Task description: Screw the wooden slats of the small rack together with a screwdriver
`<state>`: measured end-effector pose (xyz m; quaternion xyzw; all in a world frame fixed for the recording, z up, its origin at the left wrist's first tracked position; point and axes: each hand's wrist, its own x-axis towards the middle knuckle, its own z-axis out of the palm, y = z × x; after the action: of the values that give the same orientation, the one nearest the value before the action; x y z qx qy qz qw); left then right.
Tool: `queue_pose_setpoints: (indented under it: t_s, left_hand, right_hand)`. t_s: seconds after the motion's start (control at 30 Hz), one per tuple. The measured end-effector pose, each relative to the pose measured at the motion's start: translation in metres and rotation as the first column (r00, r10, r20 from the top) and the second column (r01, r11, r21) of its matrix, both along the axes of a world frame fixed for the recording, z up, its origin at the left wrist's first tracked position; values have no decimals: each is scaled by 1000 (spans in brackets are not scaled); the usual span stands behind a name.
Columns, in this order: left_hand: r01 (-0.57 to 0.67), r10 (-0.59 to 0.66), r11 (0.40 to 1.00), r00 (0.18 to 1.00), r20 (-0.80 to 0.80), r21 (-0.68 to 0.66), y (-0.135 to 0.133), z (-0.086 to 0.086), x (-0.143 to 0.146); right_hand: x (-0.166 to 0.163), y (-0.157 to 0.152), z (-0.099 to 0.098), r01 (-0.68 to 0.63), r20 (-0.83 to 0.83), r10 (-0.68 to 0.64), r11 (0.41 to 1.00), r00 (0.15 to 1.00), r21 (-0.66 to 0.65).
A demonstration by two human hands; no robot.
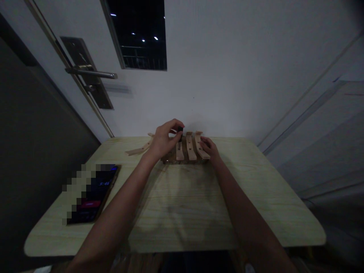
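Observation:
A small wooden assembly point(186, 151) stands at the far middle of the table, with three pale curved slats set upright on a darker base. My left hand point(164, 138) is closed in a pinch over its left end, fingertips on a small dark piece point(180, 129). My right hand point(209, 148) rests against the right end of the assembly, fingers curled on the rightmost slat point(200, 143). Two loose pale slats point(139, 149) lie on the table just left of my left hand.
The light wooden table point(182, 204) stands against a white wall. A phone point(92, 195) with a lit screen lies near the left edge. A door with a metal handle point(91, 72) is at the left, a dark window point(139, 34) above.

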<state>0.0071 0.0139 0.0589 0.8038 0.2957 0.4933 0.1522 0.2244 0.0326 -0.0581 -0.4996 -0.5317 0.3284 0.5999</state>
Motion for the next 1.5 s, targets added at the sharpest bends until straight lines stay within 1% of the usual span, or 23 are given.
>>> queue_pose_setpoints:
  t_s: [0.17,0.3,0.47,0.53,0.63,0.77,0.83,1.0,1.13,1.3,1.4,1.5]
  left_hand:
    - [-6,7,1000,999,-50,29,-3,0,2]
    - [-2,4,999,1000,-21,54,-1,-3,4]
    - [-106,101,988,993,55,115,1,-6,8]
    - [-120,113,986,991,67,115,1,-7,9]
    - [-97,92,990,994,50,100,0,-8,9]
    - [-38,36,999,998,47,27,-2,-6,9]
    - [-31,31,999,999,27,7,-3,-5,8]
    - [-100,103,993,993,-55,55,0,-5,5]
    - [-75,74,995,997,18,72,3,-7,5]
    - [-159,155,986,984,81,41,1,-5,7]
    - [-150,146,988,986,74,45,1,-4,6]
    - [-130,129,988,992,16,81,1,-4,5]
  right_hand:
    - [1,0,-1,6,6,-6,1000,1000,3]
    - [2,0,-2,0,-20,0,1000,1000,-2]
    - [2,3,-4,11,-29,-11,1000,1000,-4]
    - [2,3,-4,9,-19,-9,1000,1000,-5]
    - [1,3,-3,10,-13,-10,1000,1000,8]
    - [1,2,-2,18,-7,-18,1000,1000,18]
    - [0,1,-1,28,3,-28,1000,1000,11]
    - [-1,-2,2,23,22,-23,1000,999,16]
    - [-2,-3,3,12,15,-12,1000,1000,21]
    - [0,-1,1,13,16,-13,1000,1000,18]
    - [0,0,0,17,29,-17,1000,999,24]
    - [0,0,0,17,39,-18,999,999,27]
